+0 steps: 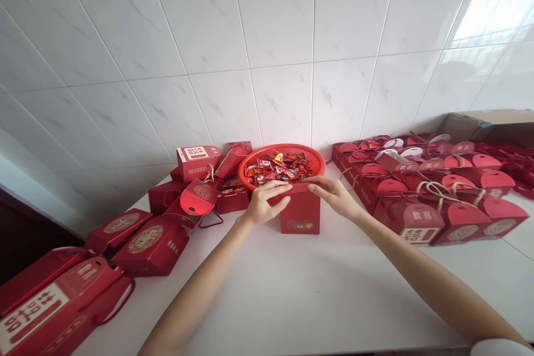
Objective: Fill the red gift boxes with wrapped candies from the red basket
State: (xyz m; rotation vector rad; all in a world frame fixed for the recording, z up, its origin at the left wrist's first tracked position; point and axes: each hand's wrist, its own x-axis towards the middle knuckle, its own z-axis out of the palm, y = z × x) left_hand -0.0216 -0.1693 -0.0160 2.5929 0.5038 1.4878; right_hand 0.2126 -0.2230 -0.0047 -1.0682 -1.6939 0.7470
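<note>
Card box (300, 212), matte red with a small gold mark on its front, stands upright on the white table (300, 295), its squared sides crisp and its top edge just in front of a round plastic basket (254, 164). Both hands are closed onto that top edge: the left hand (262, 204) curls its fingers over the near left corner, and the right hand (334, 196) pinches the right end, so the box sits between them.

The red basket has a perforated wall and holds a heap of glossy wrapped candies (279, 168). To the left lie flat and tilted red boxes (150, 246) with gold round seals and cord loops. To the right, rows of folded red boxes (421, 200) with rounded flaps and twine handles (442, 189) crowd together, reaching towards a brown carton (488, 127). Glossy white tiles (267, 28) with grey veining rise behind the table.
</note>
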